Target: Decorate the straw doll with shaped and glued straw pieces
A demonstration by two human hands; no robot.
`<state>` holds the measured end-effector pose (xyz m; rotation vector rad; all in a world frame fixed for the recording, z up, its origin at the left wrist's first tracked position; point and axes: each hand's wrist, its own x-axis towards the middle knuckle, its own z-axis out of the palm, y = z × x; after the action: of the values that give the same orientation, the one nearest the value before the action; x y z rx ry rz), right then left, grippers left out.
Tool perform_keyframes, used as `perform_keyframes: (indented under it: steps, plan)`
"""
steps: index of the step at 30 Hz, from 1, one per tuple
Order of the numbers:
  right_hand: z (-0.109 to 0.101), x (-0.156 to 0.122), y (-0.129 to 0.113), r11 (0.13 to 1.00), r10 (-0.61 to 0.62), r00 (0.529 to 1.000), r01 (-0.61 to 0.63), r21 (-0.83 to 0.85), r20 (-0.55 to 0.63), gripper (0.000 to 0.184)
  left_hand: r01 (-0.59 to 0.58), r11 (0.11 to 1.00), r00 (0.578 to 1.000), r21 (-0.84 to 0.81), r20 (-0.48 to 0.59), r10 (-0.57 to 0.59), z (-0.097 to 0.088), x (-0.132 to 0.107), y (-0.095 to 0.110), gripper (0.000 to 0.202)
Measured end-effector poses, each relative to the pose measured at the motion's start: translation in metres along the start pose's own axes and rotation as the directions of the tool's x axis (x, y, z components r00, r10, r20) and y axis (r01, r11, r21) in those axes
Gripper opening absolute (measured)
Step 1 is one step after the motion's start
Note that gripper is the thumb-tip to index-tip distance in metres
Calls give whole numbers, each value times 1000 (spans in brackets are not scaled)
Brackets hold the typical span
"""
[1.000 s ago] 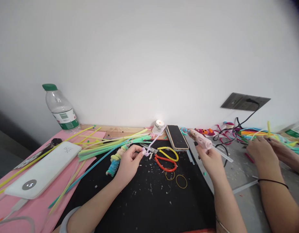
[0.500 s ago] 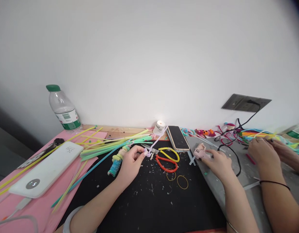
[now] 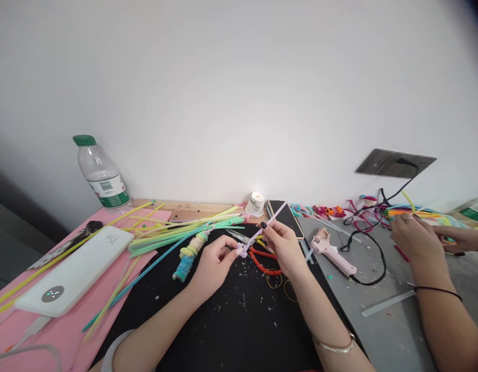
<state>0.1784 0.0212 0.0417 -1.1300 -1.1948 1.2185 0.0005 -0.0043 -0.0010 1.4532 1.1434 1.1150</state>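
A purple pipe cleaner [image 3: 249,242], coiled at its lower end, is pinched between the thumb and fingertips of my left hand [image 3: 215,263]. Its straight tail rises to the upper right, gripped by the closed fingers of my right hand [image 3: 283,247]. Beneath my right hand lie scissors with red and yellow handles [image 3: 262,266], partly hidden by it. A pink glue gun [image 3: 332,253] rests on the grey mat to the right, its tip towards the black mat. Left of my left hand is a wound bundle of yellow and blue pipe cleaners [image 3: 189,254].
Loose green and yellow pipe cleaners [image 3: 165,235] lie behind my left hand. A phone [image 3: 289,217] and a small white cup [image 3: 256,204] stand near the wall. A power bank [image 3: 76,271] and a bottle [image 3: 103,175] are at left. At right, a co-worker's hands [image 3: 415,235] handle pipe cleaners.
My right hand has let go of the glue gun, now lying on the grey mat, and has moved left to grip the purple pipe cleaner's tail. My left hand has shifted slightly right.
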Motion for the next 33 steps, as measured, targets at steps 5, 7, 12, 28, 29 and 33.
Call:
perform_keyframes:
  steps: [5,7,12,28,29,33]
  plan:
    - [0,-7,14,984,-175,977,169,-58,-118,20,42,999,999,-11,-14,-42,1,2,-2,18]
    - [1,-12,14,971,-226,963,212,-110,-145,17,55,998,998,-32,-38,-56,1,3,-3,19]
    - [10,-21,14,948,-272,959,252,-193,-83,13,69,995,993,-69,-92,-75,0,6,-5,21]
    - [19,-34,16,803,-474,880,442,-399,20,9,40,998,987,-50,-153,-47,1,7,-3,23]
    - [20,-35,16,798,-477,878,446,-405,27,9,40,998,985,-55,-163,-48,1,7,-3,24]
    - [21,-36,16,792,-476,878,453,-410,50,9,46,995,980,-84,-191,-61,2,8,-5,26]
